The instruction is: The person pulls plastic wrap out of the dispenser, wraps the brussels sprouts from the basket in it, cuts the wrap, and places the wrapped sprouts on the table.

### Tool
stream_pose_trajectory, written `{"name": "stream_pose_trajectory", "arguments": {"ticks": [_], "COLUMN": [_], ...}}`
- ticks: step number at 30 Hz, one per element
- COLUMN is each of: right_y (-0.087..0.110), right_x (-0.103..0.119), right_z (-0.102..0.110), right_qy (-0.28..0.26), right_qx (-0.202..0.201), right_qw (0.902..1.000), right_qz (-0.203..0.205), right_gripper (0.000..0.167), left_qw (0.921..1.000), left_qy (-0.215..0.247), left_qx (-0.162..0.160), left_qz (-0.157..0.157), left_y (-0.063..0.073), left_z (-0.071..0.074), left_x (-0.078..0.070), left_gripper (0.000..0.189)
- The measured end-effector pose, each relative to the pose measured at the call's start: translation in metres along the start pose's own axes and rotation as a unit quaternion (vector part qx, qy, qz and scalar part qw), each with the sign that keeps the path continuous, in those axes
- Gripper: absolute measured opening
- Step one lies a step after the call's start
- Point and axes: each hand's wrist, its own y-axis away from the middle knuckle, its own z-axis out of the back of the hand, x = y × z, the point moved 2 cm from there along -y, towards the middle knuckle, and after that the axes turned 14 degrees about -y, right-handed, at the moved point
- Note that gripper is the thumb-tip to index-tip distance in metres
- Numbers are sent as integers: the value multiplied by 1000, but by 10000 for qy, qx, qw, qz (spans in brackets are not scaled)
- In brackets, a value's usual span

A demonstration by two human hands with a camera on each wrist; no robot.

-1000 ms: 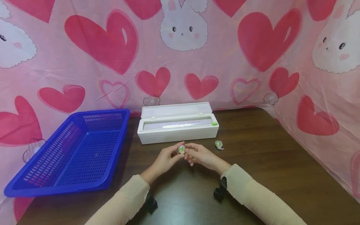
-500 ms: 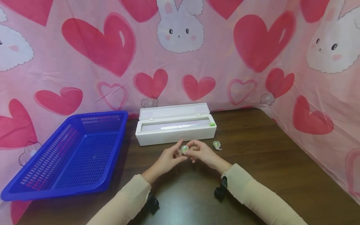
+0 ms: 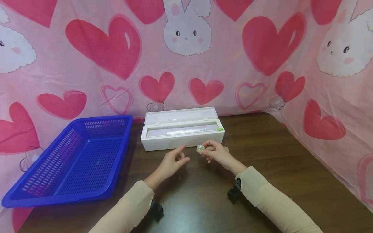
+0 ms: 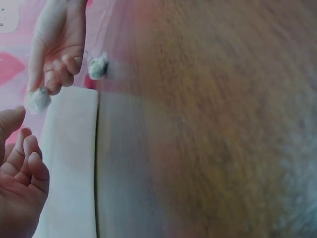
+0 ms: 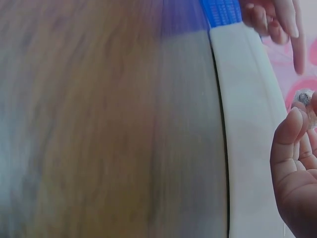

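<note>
My right hand [image 3: 219,154] pinches a small round green-and-white bundle wrapped in clear film [image 3: 200,149] between thumb and fingertips, raised over the table. The left wrist view shows the same wrapped bundle [image 4: 38,101] at those fingertips. My left hand [image 3: 171,162] is apart from it, thumb and forefinger spread with nothing between them. A second wrapped bundle [image 3: 226,149] lies on the table, partly hidden behind my right hand. Just beyond both hands stands a long white cling film dispenser [image 3: 182,142], its lid raised and a green slider [image 3: 220,129] at its right end.
A large blue plastic basket [image 3: 116,174] with slotted sides stands at the left. The dark wooden table [image 3: 271,155] extends to the right and in front. Pink cloth [image 3: 186,64] printed with hearts and rabbits hangs behind and at the sides.
Both hands held the bundle together before. My left hand has let go of it, and my right hand has moved right and slightly away with the bundle, partly covering the second one.
</note>
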Motion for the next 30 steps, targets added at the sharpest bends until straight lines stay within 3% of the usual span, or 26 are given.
{"name": "stream_pose_trajectory", "arguments": {"ticks": [14, 30], "right_y": [1, 2], "right_x": [-2, -5], "right_z": [20, 34], "right_qy": [412, 1148], "right_qx": [-341, -452], "right_qw": [9984, 9913], "right_qz": [-196, -462], "right_gripper": [27, 25], "left_qw": [9977, 9945], "left_qy": [-114, -185], "left_qx": [-661, -975], "left_qz": [-81, 327], "left_y": [-4, -8], "left_z": [14, 34], "left_x": [2, 4], "left_gripper": [48, 51]}}
